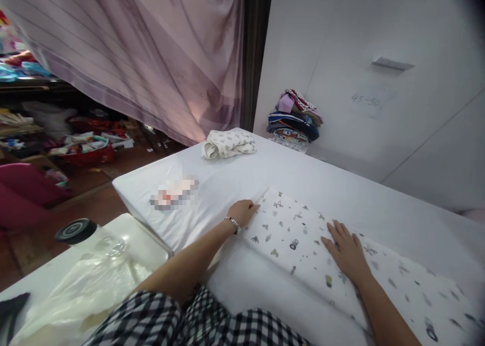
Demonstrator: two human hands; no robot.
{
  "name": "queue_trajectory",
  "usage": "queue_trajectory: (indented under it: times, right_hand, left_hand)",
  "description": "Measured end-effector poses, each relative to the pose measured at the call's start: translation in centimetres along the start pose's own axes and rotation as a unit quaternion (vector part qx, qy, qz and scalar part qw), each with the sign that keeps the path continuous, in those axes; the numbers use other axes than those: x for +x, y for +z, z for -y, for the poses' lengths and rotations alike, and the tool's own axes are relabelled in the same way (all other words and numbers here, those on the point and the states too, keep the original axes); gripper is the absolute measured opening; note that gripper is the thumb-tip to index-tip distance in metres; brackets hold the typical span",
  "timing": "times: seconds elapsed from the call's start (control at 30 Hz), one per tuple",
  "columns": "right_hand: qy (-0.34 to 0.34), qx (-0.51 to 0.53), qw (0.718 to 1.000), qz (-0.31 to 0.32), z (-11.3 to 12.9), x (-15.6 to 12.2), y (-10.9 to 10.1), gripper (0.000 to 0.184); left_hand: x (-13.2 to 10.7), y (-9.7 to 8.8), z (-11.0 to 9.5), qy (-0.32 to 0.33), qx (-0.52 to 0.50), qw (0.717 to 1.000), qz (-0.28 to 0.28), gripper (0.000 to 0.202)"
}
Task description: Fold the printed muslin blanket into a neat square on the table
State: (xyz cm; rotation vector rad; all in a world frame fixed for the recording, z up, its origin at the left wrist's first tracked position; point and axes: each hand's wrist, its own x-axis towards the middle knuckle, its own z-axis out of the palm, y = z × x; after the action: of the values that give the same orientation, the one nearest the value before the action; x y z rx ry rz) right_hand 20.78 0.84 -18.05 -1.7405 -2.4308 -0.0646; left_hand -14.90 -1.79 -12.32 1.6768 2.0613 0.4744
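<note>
Left hand (241,213) curls at left end of the printed cloth (286,230), hold unclear; right hand (347,251), spread, gripping nothing, seemingly steadies it.

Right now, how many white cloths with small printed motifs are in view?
2. One long white cloth with printed motifs lies under the left hand and right hand; one bundled white printed cloth sits near the far corner of the white table. Folds may hide more.
</note>
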Motion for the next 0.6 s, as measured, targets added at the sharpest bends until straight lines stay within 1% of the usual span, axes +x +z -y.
queue_trajectory:
  times: [0.1,0.2,0.3,0.43,0.6]
  right_hand:
    - [0.0,0.0,1.0,-0.002,0.1,0.0,-0.1,0.06]
    - [0.002,0.003,1.0,-0.003,0.1,0.0,-0.1,0.06]
    - [0.002,0.012,1.0,-0.003,0.2,-0.1,-0.1,0.06]
    - [0.0,0.016,1.0,-0.004,0.1,-0.1,-0.1,0.06]
    - [-0.003,0.013,1.0,-0.009,0.0,0.0,0.0,0.06]
  left_hand:
    - [0.6,0.1,-0.6,-0.006,-0.008,1.0,-0.022,0.039]
    - [1.2,0.5,-1.1,-0.003,-0.007,1.0,-0.031,0.031]
    - [1.7,0.9,-0.9,0.003,-0.026,1.0,-0.017,0.026]
    - [2.3,1.1,-0.3,0.01,-0.042,0.999,0.009,0.029]
    - [2.9,1.0,0.0,0.002,-0.042,0.999,0.016,0.03]
